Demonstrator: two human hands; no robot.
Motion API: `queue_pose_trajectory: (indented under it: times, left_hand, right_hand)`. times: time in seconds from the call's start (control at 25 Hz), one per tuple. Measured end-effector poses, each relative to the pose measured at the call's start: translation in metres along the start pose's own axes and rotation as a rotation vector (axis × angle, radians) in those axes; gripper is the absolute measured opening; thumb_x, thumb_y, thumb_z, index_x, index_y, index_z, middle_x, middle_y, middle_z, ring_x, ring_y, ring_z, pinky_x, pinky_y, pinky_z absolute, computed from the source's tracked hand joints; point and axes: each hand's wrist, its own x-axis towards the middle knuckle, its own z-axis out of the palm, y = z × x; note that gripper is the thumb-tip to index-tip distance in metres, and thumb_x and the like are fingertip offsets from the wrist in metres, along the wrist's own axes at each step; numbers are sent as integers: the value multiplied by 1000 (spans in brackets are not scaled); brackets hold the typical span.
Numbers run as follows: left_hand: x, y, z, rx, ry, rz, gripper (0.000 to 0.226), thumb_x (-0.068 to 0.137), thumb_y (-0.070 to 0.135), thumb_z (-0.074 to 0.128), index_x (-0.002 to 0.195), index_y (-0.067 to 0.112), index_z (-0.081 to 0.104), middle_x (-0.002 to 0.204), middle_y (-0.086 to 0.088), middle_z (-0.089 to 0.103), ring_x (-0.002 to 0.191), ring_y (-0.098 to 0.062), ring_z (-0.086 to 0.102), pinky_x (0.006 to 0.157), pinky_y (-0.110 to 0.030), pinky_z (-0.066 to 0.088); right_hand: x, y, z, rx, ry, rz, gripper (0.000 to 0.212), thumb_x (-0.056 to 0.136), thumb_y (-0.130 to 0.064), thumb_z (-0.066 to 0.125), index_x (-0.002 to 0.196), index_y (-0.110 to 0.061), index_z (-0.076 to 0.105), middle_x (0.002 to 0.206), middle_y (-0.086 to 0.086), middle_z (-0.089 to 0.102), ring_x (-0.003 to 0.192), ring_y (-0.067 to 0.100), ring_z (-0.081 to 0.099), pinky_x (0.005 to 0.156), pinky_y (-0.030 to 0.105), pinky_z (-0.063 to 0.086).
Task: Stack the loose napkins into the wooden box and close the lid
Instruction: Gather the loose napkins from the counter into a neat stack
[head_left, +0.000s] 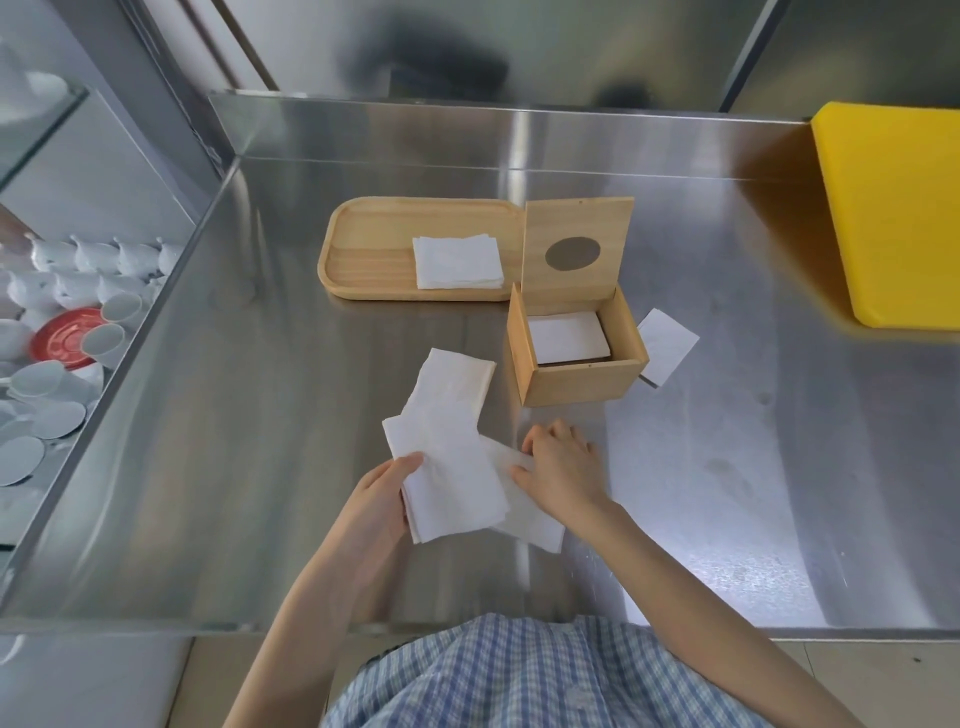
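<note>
The wooden box stands on the steel counter with its lid upright and open; white napkins lie inside. My left hand grips a folded white napkin by its left edge. Another loose napkin lies just beyond it, overlapping. My right hand rests flat on a third napkin that lies under the held one. One more loose napkin lies to the right of the box, partly behind it.
A wooden tray left of the box holds a stack of napkins. A yellow cutting board lies at the far right. White cups and a red plate sit on a lower shelf to the left. The counter's front edge is near my body.
</note>
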Motion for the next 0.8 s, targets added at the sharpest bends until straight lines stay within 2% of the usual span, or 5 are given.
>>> queue_pose_trajectory:
  times: [0.24,0.44,0.6,0.72,0.8]
  left_hand:
    - [2,-5,-7,-32,8,17,27,97,22,41,115,14,59,109,-5,69,95,-20,66,72,-32,56]
    - [1,-7,-6,-53,5,2,27,97,18,40,112,9,60,107,-7,68,97,-25,64,88,-41,49]
    - [5,-6,0,-133,-7,-49,24,96,16,40,103,8,62,103,-7,68,91,-22,66,87,-40,48]
    - [9,-6,4,-189,-56,-78,29,97,16,38,110,8,62,106,-6,71,95,-19,68,94,-41,49]
    - [11,-3,13,-231,-79,-85,33,98,16,35,122,6,56,104,-2,69,91,-14,68,88,-34,51]
  right_hand:
    - [-5,2,-4,265,-71,10,22,90,-21,52,109,-9,54,105,6,60,99,23,54,86,35,42]
    - [-17,14,-37,659,-123,98,21,90,-16,53,109,-6,55,97,3,54,89,18,52,65,24,39]
    - [-30,10,-72,971,-90,4,14,91,-14,54,101,-7,61,94,2,63,87,16,57,76,28,44]
    - [-37,-3,-90,1344,-279,-146,16,89,-7,55,99,-16,64,92,-7,70,85,7,65,85,21,53]
    - [-35,-13,-84,1388,-398,-168,18,89,-5,55,99,-17,64,90,-7,70,84,6,66,82,19,54]
